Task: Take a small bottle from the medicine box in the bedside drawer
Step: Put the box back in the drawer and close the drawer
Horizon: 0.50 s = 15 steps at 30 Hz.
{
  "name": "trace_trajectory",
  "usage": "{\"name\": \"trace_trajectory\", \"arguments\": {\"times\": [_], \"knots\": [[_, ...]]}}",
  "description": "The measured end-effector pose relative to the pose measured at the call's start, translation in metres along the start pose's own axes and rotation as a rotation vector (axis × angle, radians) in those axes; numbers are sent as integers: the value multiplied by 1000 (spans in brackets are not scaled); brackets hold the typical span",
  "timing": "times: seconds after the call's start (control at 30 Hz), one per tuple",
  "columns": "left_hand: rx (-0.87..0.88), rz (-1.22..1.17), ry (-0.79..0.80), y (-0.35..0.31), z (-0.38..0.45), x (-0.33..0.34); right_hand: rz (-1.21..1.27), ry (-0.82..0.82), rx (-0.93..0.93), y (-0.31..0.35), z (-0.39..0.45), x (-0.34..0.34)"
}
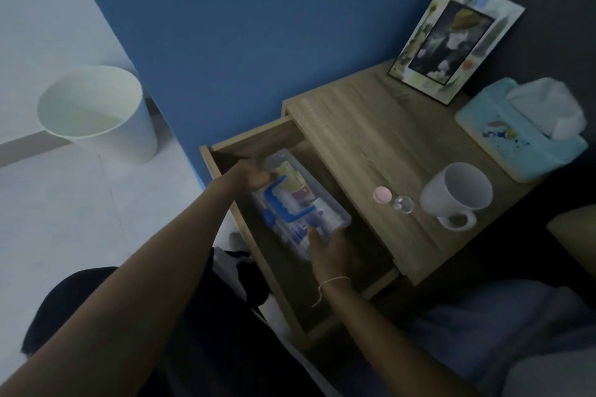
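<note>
The bedside drawer (380,284) stands pulled open. Inside it sits a clear plastic medicine box (325,200) with a blue handle (283,206) on its lid; coloured packets show through the plastic. My left hand (250,176) grips the box's far end. My right hand (329,248) holds its near end, fingers curled round the edge. A small clear bottle with a pink cap (392,198) lies on its side on the nightstand top, apart from both hands.
On the wooden nightstand (371,126) stand a white mug (458,193), a light-blue tissue box (522,138) and a picture frame (451,39). A white waste bin (96,113) stands on the floor at left. Bedding lies at lower right.
</note>
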State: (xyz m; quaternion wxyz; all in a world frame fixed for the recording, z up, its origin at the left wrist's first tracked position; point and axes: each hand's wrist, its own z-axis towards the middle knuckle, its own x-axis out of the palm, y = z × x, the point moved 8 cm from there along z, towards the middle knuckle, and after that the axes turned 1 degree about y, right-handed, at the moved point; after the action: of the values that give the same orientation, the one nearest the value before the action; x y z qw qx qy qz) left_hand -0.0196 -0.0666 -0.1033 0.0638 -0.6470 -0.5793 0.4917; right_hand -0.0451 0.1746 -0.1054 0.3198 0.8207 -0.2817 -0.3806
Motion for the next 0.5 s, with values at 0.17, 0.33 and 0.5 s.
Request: {"name": "trace_trajectory", "arguments": {"times": [0.17, 0.33, 0.5], "knots": [[-5, 68, 115, 13, 10, 15, -38, 0, -12, -9, 6, 8], [16, 130, 88, 12, 14, 17, -8, 59, 27, -25, 9, 24], [164, 489, -103, -2, -11, 22, -217, 42, -71, -26, 10, 21]]}}
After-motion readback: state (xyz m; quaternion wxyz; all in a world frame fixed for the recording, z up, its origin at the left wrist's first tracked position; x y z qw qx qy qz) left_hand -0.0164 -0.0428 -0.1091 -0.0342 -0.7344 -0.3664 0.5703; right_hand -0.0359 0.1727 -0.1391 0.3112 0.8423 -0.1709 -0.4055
